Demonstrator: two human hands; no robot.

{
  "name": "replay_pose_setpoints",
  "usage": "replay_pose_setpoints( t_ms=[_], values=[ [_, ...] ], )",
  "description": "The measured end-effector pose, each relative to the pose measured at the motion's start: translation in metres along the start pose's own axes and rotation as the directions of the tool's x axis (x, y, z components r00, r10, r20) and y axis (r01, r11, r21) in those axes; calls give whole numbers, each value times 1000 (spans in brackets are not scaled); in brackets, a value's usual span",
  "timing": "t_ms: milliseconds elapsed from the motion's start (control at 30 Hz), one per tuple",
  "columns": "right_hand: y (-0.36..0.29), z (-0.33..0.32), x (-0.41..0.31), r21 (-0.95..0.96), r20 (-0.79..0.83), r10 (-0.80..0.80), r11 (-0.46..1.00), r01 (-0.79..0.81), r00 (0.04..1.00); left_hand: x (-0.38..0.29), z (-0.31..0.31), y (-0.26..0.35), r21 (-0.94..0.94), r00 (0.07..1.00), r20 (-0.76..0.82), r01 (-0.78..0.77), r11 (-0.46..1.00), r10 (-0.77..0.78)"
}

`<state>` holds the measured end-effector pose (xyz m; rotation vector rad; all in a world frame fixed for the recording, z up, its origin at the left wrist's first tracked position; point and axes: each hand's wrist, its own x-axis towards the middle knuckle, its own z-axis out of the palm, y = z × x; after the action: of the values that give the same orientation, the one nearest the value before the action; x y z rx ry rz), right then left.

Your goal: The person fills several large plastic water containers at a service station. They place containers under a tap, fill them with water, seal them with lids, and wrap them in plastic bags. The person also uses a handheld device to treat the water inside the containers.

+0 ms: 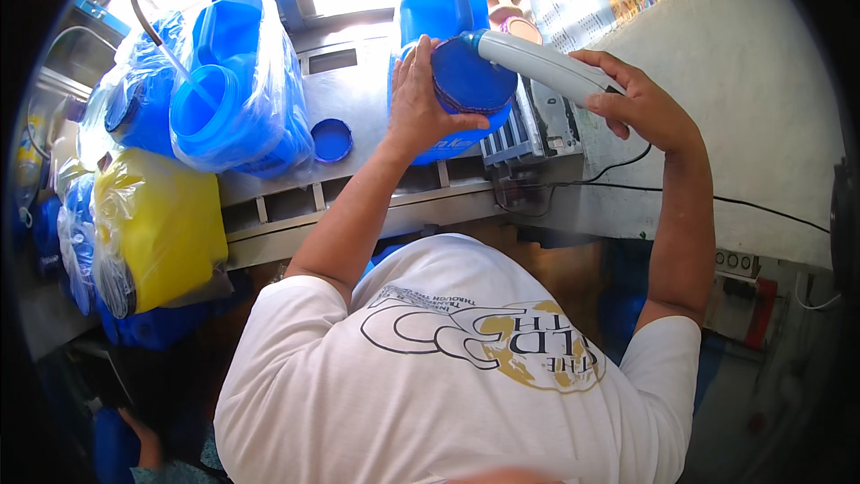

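Observation:
My left hand (420, 97) is spread against the rim of a large blue screw cap (474, 77) on a blue plastic water jug (440, 10). In my right hand (641, 97) is a white handheld heat tool (544, 64), which looks like a hair dryer or heat gun. Its bluish tip points at the cap's upper edge, where a dark crinkled band runs around the rim. Left of my left forearm, a loose blue cap (331, 140) lies on the metal counter (363, 97). Part of the jug is hidden behind the cap and my hand.
At the left, a hose (188, 74) runs into an uncapped blue jug (205, 111) wrapped in clear plastic. A wrapped yellow jug (164, 228) is below it. A black cord (605, 183) crosses the right wall. Part of a person's arm (144, 437) shows at lower left.

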<state>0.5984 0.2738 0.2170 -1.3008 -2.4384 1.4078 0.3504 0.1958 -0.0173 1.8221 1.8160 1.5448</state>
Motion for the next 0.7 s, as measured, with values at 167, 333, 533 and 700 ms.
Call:
replay_pose_setpoints(
  t_ms=[167,333,533,700],
  values=[
    [32,-8,-42,68,-127,113,992,-105,985,-1,3,-5,-20,1000,-2,0,1000,0],
    [72,7,-80,237,-136,176,961,-141,975,0,5,-5,-19,1000,-17,8,1000,-8],
    [89,23,-96,297,-96,104,952,-71,990,0,6,-5,-7,1000,4,20,1000,-20],
    [88,23,-100,289,-96,105,955,-74,990,-2,7,-8,-16,1000,-14,-8,1000,8]
  ],
)
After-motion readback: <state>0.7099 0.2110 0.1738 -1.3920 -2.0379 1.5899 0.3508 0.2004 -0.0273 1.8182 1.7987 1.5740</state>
